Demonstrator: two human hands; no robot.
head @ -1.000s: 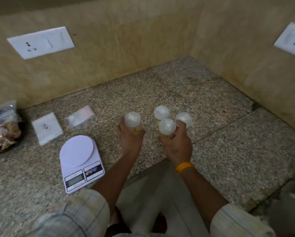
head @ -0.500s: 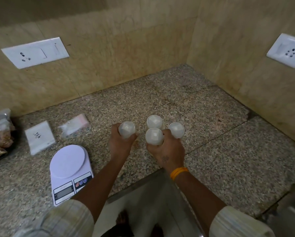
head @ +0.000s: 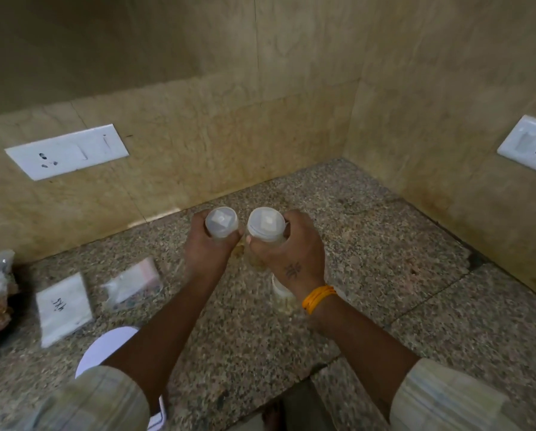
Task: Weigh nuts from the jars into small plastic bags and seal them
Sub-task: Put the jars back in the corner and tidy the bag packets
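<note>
1. The left hand point(head: 209, 253) and right hand point(head: 286, 256) are each wrapping curled fingers round a clear white-lidded plastic jar point(head: 221, 223), point(head: 266, 225); both are being held above the speckled granite worktop point(head: 369, 244).
2. Judged step: fetching jars; next, setting them beside the white scale point(head: 105, 346), below-left of the left grip, and unscrewing one.

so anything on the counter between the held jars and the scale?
Nothing visible. Left hand and right hand each grip a jar; the granite toward the scale looks bare, though the left forearm hides part.
</note>
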